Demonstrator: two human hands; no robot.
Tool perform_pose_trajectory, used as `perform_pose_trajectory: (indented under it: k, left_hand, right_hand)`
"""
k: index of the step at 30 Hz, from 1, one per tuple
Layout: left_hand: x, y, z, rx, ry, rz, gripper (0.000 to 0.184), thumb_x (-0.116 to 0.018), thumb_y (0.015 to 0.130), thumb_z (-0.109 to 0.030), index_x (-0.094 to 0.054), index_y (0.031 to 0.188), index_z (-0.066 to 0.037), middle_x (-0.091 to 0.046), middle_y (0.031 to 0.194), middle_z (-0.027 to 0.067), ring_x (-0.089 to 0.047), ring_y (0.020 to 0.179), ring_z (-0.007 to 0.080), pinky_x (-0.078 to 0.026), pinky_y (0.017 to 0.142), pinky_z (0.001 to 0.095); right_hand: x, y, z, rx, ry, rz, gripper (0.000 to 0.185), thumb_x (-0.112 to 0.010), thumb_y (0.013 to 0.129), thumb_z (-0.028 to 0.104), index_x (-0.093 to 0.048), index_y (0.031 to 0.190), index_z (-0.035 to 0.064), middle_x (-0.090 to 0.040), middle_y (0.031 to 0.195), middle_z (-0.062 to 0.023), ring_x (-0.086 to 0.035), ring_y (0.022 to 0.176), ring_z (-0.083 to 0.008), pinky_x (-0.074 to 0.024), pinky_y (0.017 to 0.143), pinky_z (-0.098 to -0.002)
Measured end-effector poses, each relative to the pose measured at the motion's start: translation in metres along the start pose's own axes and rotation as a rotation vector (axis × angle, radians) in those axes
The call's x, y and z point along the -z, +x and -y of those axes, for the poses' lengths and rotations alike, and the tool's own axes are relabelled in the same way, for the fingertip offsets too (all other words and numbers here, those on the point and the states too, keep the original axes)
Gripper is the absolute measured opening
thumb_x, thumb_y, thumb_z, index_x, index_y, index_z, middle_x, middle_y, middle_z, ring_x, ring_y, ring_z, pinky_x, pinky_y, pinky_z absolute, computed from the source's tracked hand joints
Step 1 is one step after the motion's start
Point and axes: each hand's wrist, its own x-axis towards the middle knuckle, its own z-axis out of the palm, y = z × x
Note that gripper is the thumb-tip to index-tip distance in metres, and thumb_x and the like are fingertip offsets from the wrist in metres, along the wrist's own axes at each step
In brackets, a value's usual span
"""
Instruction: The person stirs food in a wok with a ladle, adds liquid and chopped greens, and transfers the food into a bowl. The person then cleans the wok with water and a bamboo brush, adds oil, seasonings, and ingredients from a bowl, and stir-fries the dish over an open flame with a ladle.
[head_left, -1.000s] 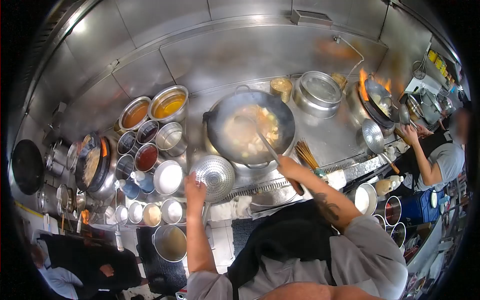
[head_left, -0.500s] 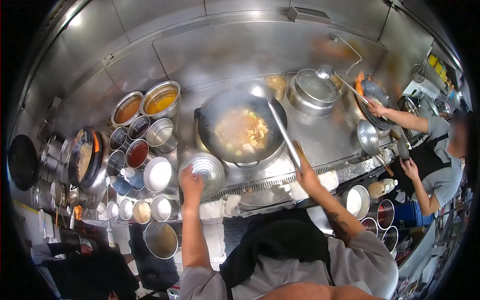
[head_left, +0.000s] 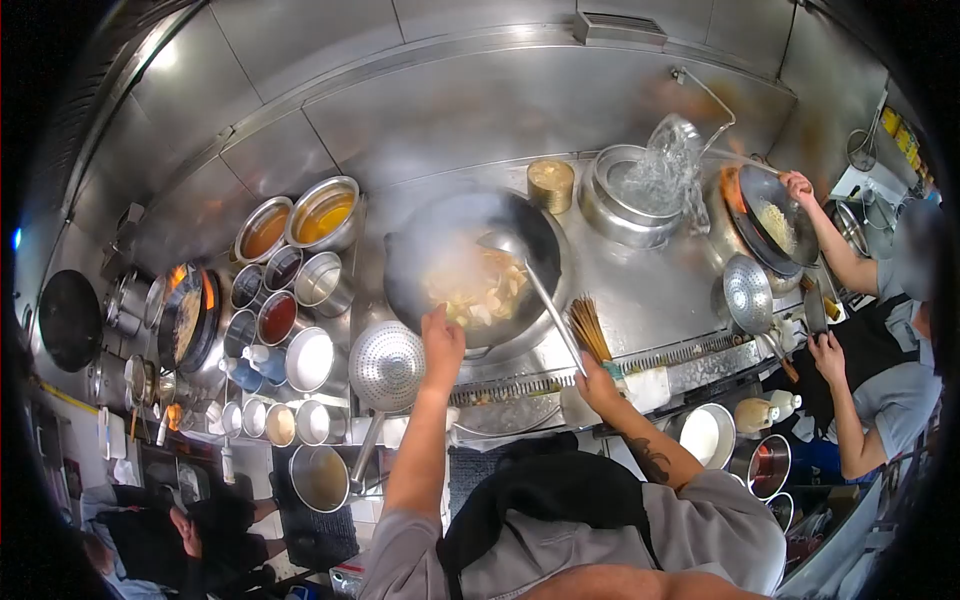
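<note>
Bright glare spots the upper-left steel panel, steam blurs the wok, curved edges darken to black

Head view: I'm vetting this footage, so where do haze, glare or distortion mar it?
In the head view, pale haze veils the left of the large wok; a glare spot marks the upper-left steel panel; lens distortion bows the back wall, with black corners.
</note>
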Motion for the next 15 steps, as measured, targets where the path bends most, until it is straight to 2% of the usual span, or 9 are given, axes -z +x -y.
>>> perform_pose_trajectory:
  k: [2,5,6,9,11,12,13,15]
  left_hand:
    - [-0.017,0.003,-0.011,-0.015,-0.015,-0.027,0.038,-0.055,0.078,-0.001,-0.051,0.115,0.008,-0.052,0.102,0.0236,-0.053,0.087,0.0352,-0.045,0.077,0.0409]
    - [-0.044,0.006,-0.017,-0.025,0.009,-0.049,0.037,-0.055,0.079,-0.002,-0.051,0.114,0.008,-0.052,0.101,0.0244,-0.052,0.091,0.039,-0.043,0.08,0.0431]
    - [-0.045,0.005,-0.024,-0.054,0.056,-0.06,0.037,-0.055,0.079,-0.002,-0.051,0.114,0.008,-0.052,0.1,0.0245,-0.052,0.092,0.0401,-0.043,0.081,0.0438]
    - [-0.052,0.0,-0.029,-0.084,0.112,-0.101,0.036,-0.055,0.081,-0.004,-0.051,0.115,0.007,-0.053,0.102,0.0249,-0.051,0.094,0.0425,-0.042,0.085,0.0462]
    - [-0.053,0.001,-0.034,-0.033,0.084,-0.076,0.035,-0.054,0.081,-0.004,-0.051,0.115,0.006,-0.052,0.102,0.0251,-0.051,0.095,0.0426,-0.042,0.085,0.0466]
    - [-0.054,0.001,-0.034,-0.089,0.141,-0.09,0.036,-0.054,0.082,-0.004,-0.051,0.116,0.006,-0.052,0.105,0.0255,-0.051,0.097,0.0419,-0.042,0.086,0.0455]
    - [-0.054,0.002,-0.036,-0.048,0.107,-0.069,0.037,-0.055,0.082,-0.003,-0.05,0.117,0.006,-0.051,0.106,0.0252,-0.05,0.098,0.0414,-0.042,0.086,0.0448]
    - [-0.049,0.003,-0.044,0.037,0.041,-0.031,0.038,-0.056,0.081,-0.003,-0.05,0.118,0.005,-0.051,0.107,0.0246,-0.05,0.099,0.0404,-0.041,0.086,0.0434]
  right_hand:
    - [0.017,0.015,0.01,-0.036,0.092,0.081,0.041,-0.055,0.087,0.012,-0.047,0.123,-0.006,-0.06,0.095,-0.0306,-0.061,0.091,-0.0418,-0.0487,0.08,-0.0423]
    - [0.037,0.028,0.014,-0.069,0.217,0.072,0.042,-0.056,0.088,0.015,-0.047,0.123,-0.0049,-0.062,0.096,-0.0272,-0.063,0.09,-0.037,-0.0484,0.081,-0.0401]
    - [0.045,0.038,0.014,-0.11,0.317,0.093,0.041,-0.056,0.089,0.016,-0.047,0.124,-0.003,-0.062,0.092,-0.0248,-0.062,0.086,-0.0326,-0.0483,0.081,-0.0379]
    - [0.115,0.077,0.044,-0.466,0.597,0.165,0.042,-0.055,0.089,0.019,-0.048,0.126,0.0001,-0.063,0.085,-0.0208,-0.061,0.08,-0.0331,-0.0492,0.077,-0.0399]
    - [0.13,0.115,-0.007,-0.448,0.425,-0.004,0.042,-0.055,0.088,0.021,-0.048,0.125,0.0005,-0.065,0.082,-0.0189,-0.063,0.078,-0.0341,-0.0495,0.071,-0.0441]
    - [0.128,0.139,-0.063,-0.296,0.209,-0.162,0.041,-0.056,0.087,0.02,-0.049,0.122,-0.0005,-0.065,0.082,-0.0194,-0.064,0.078,-0.0351,-0.0495,0.069,-0.0453]
    - [0.131,0.16,-0.107,-0.142,-0.011,-0.315,0.041,-0.057,0.085,0.018,-0.049,0.12,-0.0015,-0.065,0.081,-0.02,-0.064,0.077,-0.0361,-0.0494,0.067,-0.0465]
    - [0.167,0.187,-0.118,-0.278,-0.195,-0.376,0.038,-0.057,0.082,0.013,-0.05,0.116,-0.0035,-0.065,0.084,-0.023,-0.064,0.08,-0.0383,-0.0496,0.069,-0.0465]
